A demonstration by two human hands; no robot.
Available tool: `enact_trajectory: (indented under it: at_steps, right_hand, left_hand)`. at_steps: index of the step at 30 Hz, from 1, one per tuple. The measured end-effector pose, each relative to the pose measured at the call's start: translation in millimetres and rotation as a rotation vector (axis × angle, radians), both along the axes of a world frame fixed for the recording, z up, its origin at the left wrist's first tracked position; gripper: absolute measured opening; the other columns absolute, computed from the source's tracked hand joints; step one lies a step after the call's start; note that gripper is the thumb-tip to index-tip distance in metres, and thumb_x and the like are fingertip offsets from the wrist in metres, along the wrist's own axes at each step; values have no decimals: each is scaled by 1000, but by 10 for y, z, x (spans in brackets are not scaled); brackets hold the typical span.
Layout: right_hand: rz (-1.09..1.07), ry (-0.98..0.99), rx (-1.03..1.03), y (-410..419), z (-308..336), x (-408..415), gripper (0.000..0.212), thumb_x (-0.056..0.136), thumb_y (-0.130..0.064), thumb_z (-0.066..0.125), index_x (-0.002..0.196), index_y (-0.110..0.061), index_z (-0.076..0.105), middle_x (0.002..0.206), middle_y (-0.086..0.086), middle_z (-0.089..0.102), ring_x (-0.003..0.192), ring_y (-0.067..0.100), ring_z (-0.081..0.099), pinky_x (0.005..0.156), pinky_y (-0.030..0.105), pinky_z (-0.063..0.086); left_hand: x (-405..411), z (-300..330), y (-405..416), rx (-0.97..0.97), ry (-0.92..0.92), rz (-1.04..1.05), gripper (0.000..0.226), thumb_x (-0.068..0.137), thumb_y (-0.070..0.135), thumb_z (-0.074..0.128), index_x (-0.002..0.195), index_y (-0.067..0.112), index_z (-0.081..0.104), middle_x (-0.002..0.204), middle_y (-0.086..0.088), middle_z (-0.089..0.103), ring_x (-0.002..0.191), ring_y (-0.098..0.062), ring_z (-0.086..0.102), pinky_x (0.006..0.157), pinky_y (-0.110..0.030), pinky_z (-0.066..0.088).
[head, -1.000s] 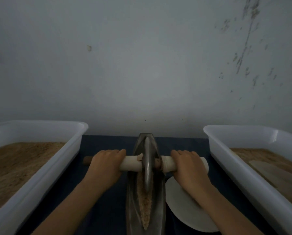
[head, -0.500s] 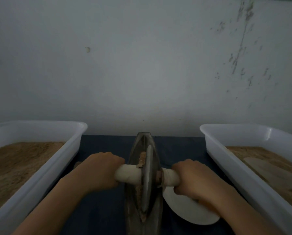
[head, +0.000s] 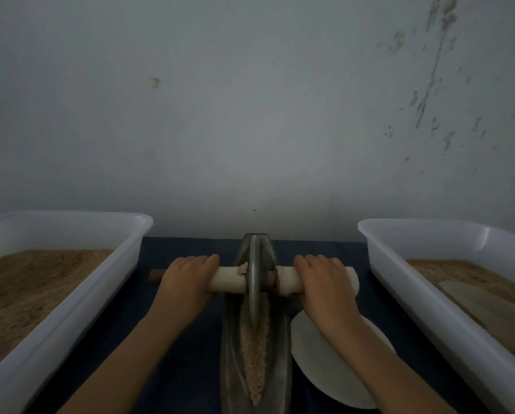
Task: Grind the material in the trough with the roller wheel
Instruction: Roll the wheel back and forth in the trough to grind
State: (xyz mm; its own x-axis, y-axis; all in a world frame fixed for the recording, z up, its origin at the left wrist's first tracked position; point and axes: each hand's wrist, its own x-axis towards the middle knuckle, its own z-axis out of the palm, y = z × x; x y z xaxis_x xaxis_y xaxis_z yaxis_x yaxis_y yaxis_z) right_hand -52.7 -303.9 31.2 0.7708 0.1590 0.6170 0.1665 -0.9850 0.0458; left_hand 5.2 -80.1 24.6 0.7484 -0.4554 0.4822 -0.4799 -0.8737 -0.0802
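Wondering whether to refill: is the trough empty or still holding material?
Still holding material: a tan, coarse strip lies along the trough on the near side of the roller wheel.

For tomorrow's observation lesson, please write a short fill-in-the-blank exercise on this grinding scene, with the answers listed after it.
1. Both hands, the left hand and the right hand, grip the wrapped ____ that runs through the roller wheel.
2. The wheel stands in the metal trough, near its ____ end.
3. The white disc lies on the ____ side of the trough.

Missing words: handle; far; right
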Motion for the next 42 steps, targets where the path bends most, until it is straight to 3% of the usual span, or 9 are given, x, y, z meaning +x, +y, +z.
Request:
enact_trajectory:
  at_steps: [5, 12, 15, 21, 24, 27, 32, 37, 42]
  right_hand:
    - [-8, 227, -10, -90, 22, -61, 17, 83, -26, 59, 86, -23, 42, 97, -3, 61, 89, 17, 55, 69, 27, 24]
    - [16, 599, -10, -98, 247, -346, 21, 78, -24, 59, 68, -29, 41, 82, -5, 52, 69, 13, 47, 48, 20, 24]
    - [37, 652, -60, -95, 327, -408, 14, 75, -25, 62, 79, -25, 48, 82, -4, 51, 71, 14, 49, 48, 21, 28]
    - [9, 569, -120, -51, 295, -353, 23, 78, -24, 58, 67, -28, 38, 80, -6, 51, 71, 13, 48, 48, 21, 24]
    - [7, 469, -109, -33, 254, -240, 8, 83, -29, 57, 84, -27, 49, 100, -2, 62, 88, 17, 58, 55, 25, 26]
    - [-14, 391, -135, -43, 176, -57, 25, 85, -36, 56, 105, -22, 53, 107, -3, 62, 96, 16, 58, 68, 25, 28]
    - [-68, 262, -78, -51, 67, 133, 23, 82, -30, 62, 101, -23, 50, 107, -4, 60, 98, 17, 55, 73, 28, 24]
    - [-70, 116, -29, -36, -27, 94, 30, 72, -28, 75, 95, -20, 57, 95, -3, 63, 87, 18, 57, 77, 31, 36]
    - [-50, 345, -81, -61, 121, 33, 19, 86, -30, 57, 102, -22, 51, 107, -4, 60, 97, 16, 55, 70, 25, 26]
  left_hand:
    - [-122, 83, 1, 84, -9, -19, 27, 85, 38, 57, 106, 27, 45, 108, 8, 59, 97, -10, 56, 76, -21, 32]
    - [-316, 260, 65, 211, 198, -30, 26, 83, 40, 57, 106, 30, 49, 107, 8, 61, 98, -11, 58, 71, -22, 36]
    - [-371, 317, 126, 240, 298, -60, 21, 80, 38, 58, 99, 32, 52, 103, 10, 63, 94, -9, 59, 70, -21, 38]
    - [-312, 265, 142, 197, 348, -64, 24, 79, 37, 61, 100, 32, 52, 104, 10, 63, 95, -8, 59, 70, -20, 37]
    - [-228, 189, 132, 113, 283, -31, 23, 78, 40, 61, 96, 33, 49, 103, 9, 62, 94, -10, 59, 69, -22, 37]
    - [-134, 138, 100, 60, 237, -23, 23, 79, 41, 61, 90, 34, 42, 102, 9, 62, 93, -11, 59, 67, -23, 35]
    - [-8, 105, -3, 4, 66, 7, 24, 80, 40, 61, 93, 32, 42, 102, 10, 60, 92, -11, 58, 68, -22, 31]
    - [-118, 41, -77, -41, -173, -55, 53, 32, 21, 93, 74, 16, 61, 62, 2, 60, 52, -15, 59, 50, -27, 45]
    - [-167, 155, 9, 76, 88, 12, 26, 83, 39, 60, 102, 29, 45, 107, 10, 59, 97, -10, 57, 75, -21, 35]
